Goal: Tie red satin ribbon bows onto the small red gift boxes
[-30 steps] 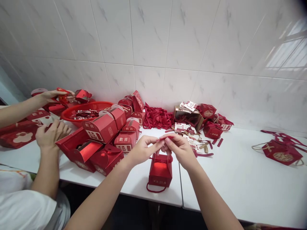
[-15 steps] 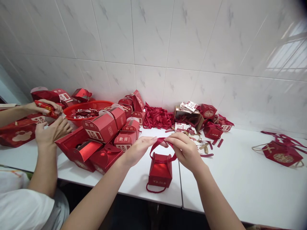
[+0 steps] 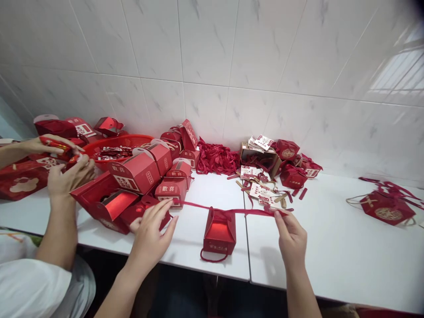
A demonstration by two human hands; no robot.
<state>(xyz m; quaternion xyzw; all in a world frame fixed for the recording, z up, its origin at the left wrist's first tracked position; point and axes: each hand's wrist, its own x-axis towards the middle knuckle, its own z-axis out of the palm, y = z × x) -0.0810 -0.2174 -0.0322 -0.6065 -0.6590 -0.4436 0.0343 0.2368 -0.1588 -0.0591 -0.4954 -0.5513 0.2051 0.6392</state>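
Note:
A small red gift box [image 3: 219, 236] stands at the table's front edge, its rope handle [image 3: 213, 259] hanging forward. Across its top runs a dark red ribbon [image 3: 253, 212], stretched out to both sides. My right hand [image 3: 291, 234] pinches the right end of it. To the left, my left hand [image 3: 152, 236] is at the other end, fingertips drawn together on the ribbon while the thumb stands apart; its exact grip is partly hidden. Just behind the left hand are red boxes marked with white characters [image 3: 170, 190].
A co-worker's hands [image 3: 71, 172] hold a red wrapped item at the left, near a red basket [image 3: 132, 140] of small packets. Piled ribbons [image 3: 217, 158] lie by the wall. Cards [image 3: 261, 192] and an open carton [image 3: 278, 163] are right of them; another tied box [image 3: 386, 207] sits far right.
My hands have moved apart, left and right, from above the box. The ribbon that was looped up over it is now pulled out straight across its top.

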